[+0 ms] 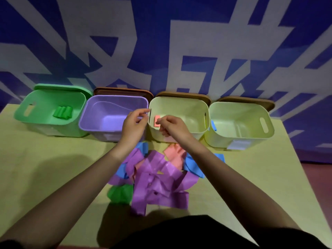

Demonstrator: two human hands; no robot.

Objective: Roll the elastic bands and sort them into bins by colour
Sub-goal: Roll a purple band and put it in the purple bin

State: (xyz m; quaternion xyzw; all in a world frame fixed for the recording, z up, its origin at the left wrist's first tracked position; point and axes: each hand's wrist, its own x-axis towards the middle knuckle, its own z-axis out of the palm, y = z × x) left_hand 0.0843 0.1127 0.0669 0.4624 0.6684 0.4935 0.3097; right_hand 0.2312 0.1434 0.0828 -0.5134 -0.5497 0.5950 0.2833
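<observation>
I see the yellow-green table (pixel 53 159) carrying four plastic bins in a row along the blue-and-white patterned backdrop (pixel 161 42). From my left: a green plastic bin (pixel 23 114), a lilac plastic bin (pixel 86 114), then two pale yellow plastic bins, the nearer one (pixel 179 105) in the middle and the far-right one (pixel 242 112) at the end.

Nearer to me lies the loose heap of flat elastic bands (pixel 158 178), mostly purple, with blue, salmon-pink and one green band (pixel 120 193) tucked in. None of these looks rolled, so I judge most of the work is left.

Done so far, as far as I can see: a few rolled green bands (pixel 62 112) sit in the green bin, and a small rolled salmon-pink band (pixel 156 121) is in the middle pale yellow bin. The lilac bin and the far-right bin show nothing inside; a blue band (pixel 213 125) sits wedged between the two yellow bins.

My right hand (pixel 172 125) hovers over the middle bin's front rim, fingers curled beside the pink roll; I cannot tell whether it has hold of it or has let go. My left hand (pixel 133 123) is over the lilac bin's right edge, fingertips pinched together, seemingly holding nothing.
</observation>
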